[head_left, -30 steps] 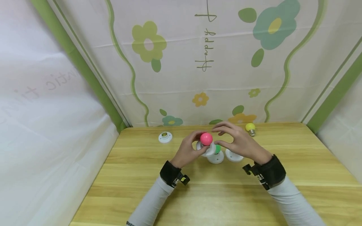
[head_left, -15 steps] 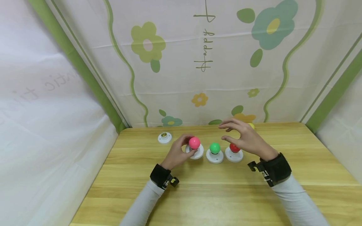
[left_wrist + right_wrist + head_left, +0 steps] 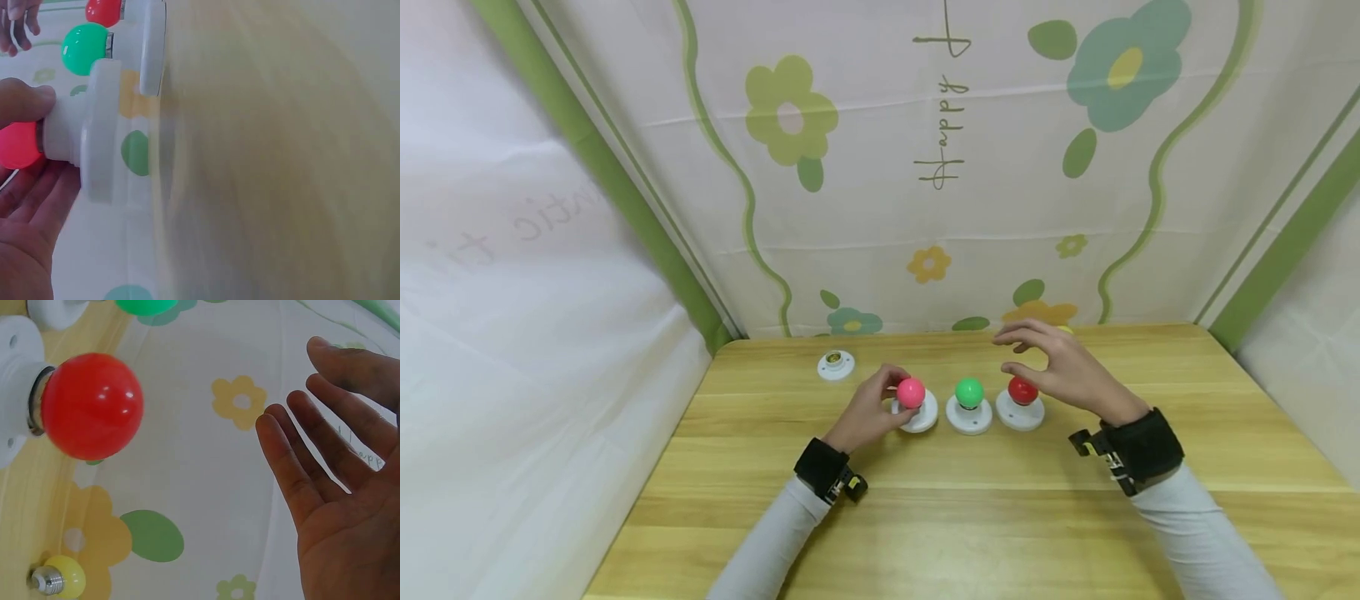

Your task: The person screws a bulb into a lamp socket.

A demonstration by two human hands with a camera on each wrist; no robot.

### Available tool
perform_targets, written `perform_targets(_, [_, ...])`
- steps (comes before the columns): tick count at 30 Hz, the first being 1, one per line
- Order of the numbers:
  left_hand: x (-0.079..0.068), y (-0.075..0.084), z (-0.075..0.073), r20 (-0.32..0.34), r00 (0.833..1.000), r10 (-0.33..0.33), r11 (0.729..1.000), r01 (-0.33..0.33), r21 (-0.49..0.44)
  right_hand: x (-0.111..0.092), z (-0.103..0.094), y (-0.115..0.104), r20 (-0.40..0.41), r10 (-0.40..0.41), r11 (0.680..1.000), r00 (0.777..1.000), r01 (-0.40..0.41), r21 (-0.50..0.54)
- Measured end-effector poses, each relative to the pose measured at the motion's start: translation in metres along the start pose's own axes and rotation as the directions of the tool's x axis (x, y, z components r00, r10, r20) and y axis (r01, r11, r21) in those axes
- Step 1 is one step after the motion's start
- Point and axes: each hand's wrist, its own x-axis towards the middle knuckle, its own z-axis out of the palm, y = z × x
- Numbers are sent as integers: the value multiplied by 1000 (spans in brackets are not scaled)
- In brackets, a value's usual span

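Observation:
My left hand (image 3: 868, 410) grips the neck of a white lamp holder (image 3: 59, 128) with a pink bulb (image 3: 911, 392) seated in it. In the left wrist view the holder's round base (image 3: 100, 134) is a little above the tabletop. To its right, a green bulb (image 3: 969, 392) stands upright in a second white holder (image 3: 968, 421). Beyond that is a red bulb (image 3: 94, 406) in a third holder (image 3: 1021, 417). My right hand (image 3: 1063, 367) hovers above and beside the red bulb, fingers spread and holding nothing.
A white holder without a bulb (image 3: 836, 366) sits at the back left of the wooden table (image 3: 925, 517). A yellow bulb (image 3: 65, 577) lies at the back right, mostly behind my right hand in the head view. A flowered cloth (image 3: 865, 208) hangs behind.
My left hand has carried the pink bulb and its holder leftward and down, away from the green bulb. My right hand has let go of nothing visible and drawn back right, uncovering the red bulb.

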Motion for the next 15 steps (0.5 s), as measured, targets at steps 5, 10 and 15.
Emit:
perform_targets(5, [1, -2, 3, 29, 998, -60, 997, 61, -37, -3, 0, 3, 5, 10, 1000, 1000, -10, 3])
perform_targets(10, [3, -2, 5, 64, 991, -114, 991, 118, -68, -4, 1, 6, 12, 10, 1000, 1000, -10, 1])
perform_targets(15, [4, -1, 7, 92, 984, -154, 986, 159, -50, -5, 2, 9, 19, 15, 1000, 1000, -15, 5])
